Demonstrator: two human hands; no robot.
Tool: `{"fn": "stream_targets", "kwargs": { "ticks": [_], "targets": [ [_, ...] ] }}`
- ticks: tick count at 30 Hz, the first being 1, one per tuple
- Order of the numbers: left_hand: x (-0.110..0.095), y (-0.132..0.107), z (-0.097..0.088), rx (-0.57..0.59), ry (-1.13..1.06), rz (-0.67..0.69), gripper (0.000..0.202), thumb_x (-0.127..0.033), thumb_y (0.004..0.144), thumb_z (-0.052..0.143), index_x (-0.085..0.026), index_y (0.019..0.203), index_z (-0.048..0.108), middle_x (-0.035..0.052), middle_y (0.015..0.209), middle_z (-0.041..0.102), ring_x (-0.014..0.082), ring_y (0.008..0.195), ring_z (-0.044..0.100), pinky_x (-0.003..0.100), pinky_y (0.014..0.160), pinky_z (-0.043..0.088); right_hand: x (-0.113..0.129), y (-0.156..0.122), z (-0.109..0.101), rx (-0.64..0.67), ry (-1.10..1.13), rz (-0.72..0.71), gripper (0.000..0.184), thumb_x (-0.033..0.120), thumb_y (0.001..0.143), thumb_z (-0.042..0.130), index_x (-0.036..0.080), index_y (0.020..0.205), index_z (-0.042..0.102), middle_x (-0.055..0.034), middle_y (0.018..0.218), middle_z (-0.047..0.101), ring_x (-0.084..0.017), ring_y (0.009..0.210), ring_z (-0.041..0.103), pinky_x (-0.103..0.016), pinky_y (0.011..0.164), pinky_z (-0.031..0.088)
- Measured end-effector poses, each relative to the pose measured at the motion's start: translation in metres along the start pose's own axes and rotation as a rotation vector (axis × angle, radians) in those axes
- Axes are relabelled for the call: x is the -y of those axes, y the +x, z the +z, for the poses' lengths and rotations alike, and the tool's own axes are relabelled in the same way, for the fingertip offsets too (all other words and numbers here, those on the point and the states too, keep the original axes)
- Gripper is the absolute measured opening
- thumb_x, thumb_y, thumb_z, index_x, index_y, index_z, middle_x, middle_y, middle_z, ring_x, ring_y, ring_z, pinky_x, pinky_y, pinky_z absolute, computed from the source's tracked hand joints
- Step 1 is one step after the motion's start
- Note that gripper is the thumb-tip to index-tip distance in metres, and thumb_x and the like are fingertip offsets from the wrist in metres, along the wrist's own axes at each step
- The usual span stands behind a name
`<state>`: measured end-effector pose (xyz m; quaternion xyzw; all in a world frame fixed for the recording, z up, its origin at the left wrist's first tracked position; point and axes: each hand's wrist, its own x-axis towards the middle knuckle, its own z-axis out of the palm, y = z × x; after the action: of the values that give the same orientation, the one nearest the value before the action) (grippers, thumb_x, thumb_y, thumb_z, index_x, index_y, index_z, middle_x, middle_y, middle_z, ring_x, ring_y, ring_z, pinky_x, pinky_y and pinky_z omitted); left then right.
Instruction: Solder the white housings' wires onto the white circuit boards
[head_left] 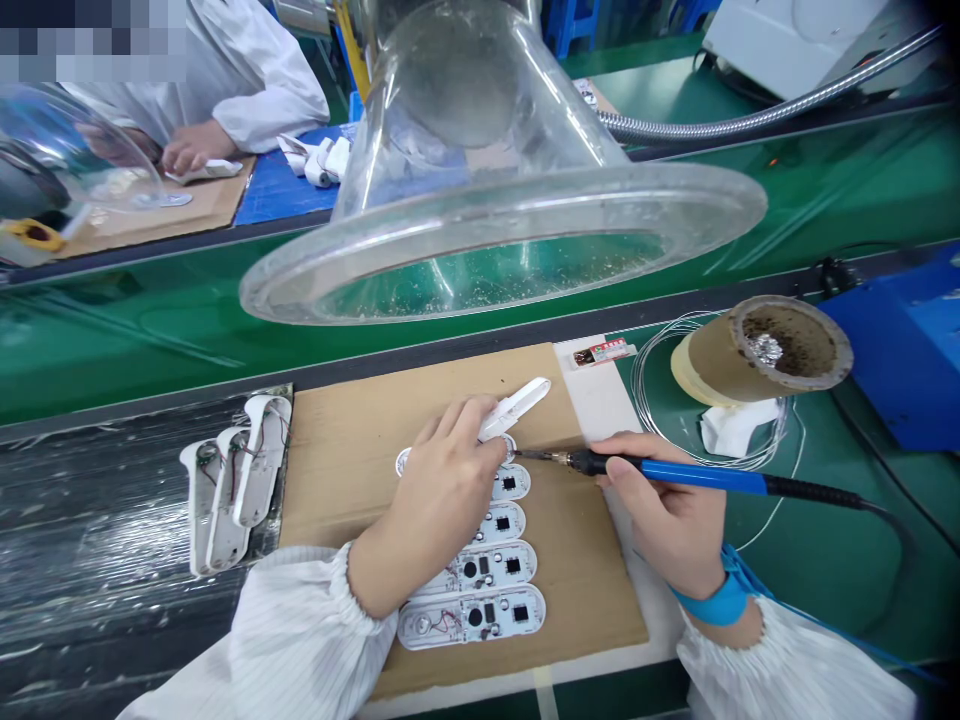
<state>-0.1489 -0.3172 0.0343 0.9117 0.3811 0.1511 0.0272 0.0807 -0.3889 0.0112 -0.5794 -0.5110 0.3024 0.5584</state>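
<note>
Our right hand (664, 505) has the slim blue-and-black soldering iron (675, 474) gripped like a pen, its metal tip pointing left, while our left hand (442, 490) pinches a narrow white plastic shell (519, 405) that slants up and away from the fingers. That same hand covers most of the farthest white round-ended circuit board (509, 447), which lies at the top of the row on the sheet of brown cardboard (589, 590); the tip is at its right end, but our fingers hide so much that we cannot say whether metal meets metal there. To do this well, we should steady the board with light pressure, keep our left fingertips clear of the hot tip, and let it dwell only briefly. The other white circuit boards (480, 617) are lined up nearer us, chips facing upward, so we would do best not to drag a sleeve over them. To the right, the loose coil of silvery wire (643, 385) circles the brown cylindrical pot (712, 350), and the bright blue wrist strap (712, 603) rings our right wrist. Above, the clear plastic funnel-shaped hood (300, 285) leaves our hands room underneath.
</note>
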Motion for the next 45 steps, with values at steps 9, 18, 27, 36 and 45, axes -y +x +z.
{"fn": "stream_targets", "kwargs": {
  "ticks": [9,18,27,36,45],
  "targets": [
    [0.001,0.0,0.0,0.003,-0.003,0.01,0.019,-0.001,0.095,0.068,-0.016,0.085,0.071,0.0167,0.137,0.066,0.0341,0.116,0.07,0.052,0.088,0.067,-0.002,-0.002,0.0,-0.021,0.011,0.019,0.011,0.021,0.097,0.071,0.026,0.096,0.081,-0.0024,0.086,0.078,-0.018,0.069,0.071,-0.027,0.056,0.054],
    [0.013,-0.008,-0.004,0.063,-0.176,-0.034,0.014,-0.011,0.102,0.067,-0.02,0.11,0.074,0.015,0.146,0.061,0.035,0.123,0.07,0.058,0.096,0.066,-0.005,0.0,0.0,-0.086,0.019,-0.015,0.011,0.021,0.097,0.072,0.026,0.099,0.082,0.0004,0.08,0.078,-0.016,0.063,0.072,-0.026,0.055,0.057],
    [0.027,-0.01,-0.011,0.016,-0.258,0.088,0.012,-0.014,0.108,0.062,-0.021,0.114,0.069,0.0135,0.149,0.063,0.0327,0.128,0.069,0.053,0.099,0.064,-0.004,0.001,-0.002,-0.101,0.032,-0.019,0.013,0.019,0.097,0.072,0.026,0.099,0.082,0.0018,0.078,0.077,-0.014,0.063,0.073,-0.022,0.057,0.058],
    [0.02,-0.006,0.002,-0.054,-0.221,0.021,0.009,-0.018,0.11,0.06,-0.019,0.106,0.068,0.0137,0.138,0.068,0.0303,0.115,0.073,0.05,0.091,0.065,-0.005,0.002,0.001,-0.099,0.043,0.017,0.012,0.02,0.096,0.072,0.026,0.097,0.083,0.0017,0.076,0.077,-0.013,0.061,0.072,-0.021,0.056,0.057],
    [0.02,-0.008,0.015,-0.053,-0.264,-0.035,0.011,-0.018,0.109,0.06,-0.019,0.102,0.069,0.014,0.14,0.065,0.0321,0.117,0.072,0.055,0.093,0.064,-0.005,0.002,0.006,-0.062,0.038,0.07,0.012,0.022,0.095,0.073,0.027,0.095,0.083,0.0,0.076,0.077,-0.015,0.058,0.07,-0.022,0.046,0.049]
  ]
}}
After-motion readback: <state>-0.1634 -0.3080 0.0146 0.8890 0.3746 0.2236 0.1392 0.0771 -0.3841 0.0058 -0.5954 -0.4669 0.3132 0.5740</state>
